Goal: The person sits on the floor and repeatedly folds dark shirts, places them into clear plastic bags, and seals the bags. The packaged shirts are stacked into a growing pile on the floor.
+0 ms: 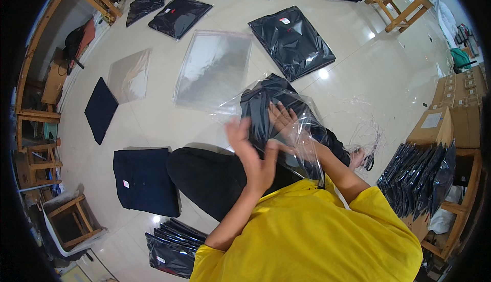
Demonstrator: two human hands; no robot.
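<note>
A dark folded garment [255,105] in a clear plastic bag [312,109] lies across my lap. My right hand [285,124] rests flat on the garment, its fingers extended. Loose clear film wraps about that hand and wrist; whether the whole hand is inside the bag I cannot tell. My left hand [251,157], blurred by motion, is raised near the garment's left side with its thumb and fingers apart and nothing held. Just beyond my lap, a stack of flat clear bags [215,69] lies on the floor. At my left knee sits a pile of folded navy shirts [145,178].
Bagged dark garments [291,44] lie ahead, with more bagged garments [172,249] stacked behind the navy pile. On the right are scissors [370,159] among plastic scraps [362,128], a row of bagged garments [416,178] and cardboard boxes [456,94]. A wooden stool [401,1] stands far right.
</note>
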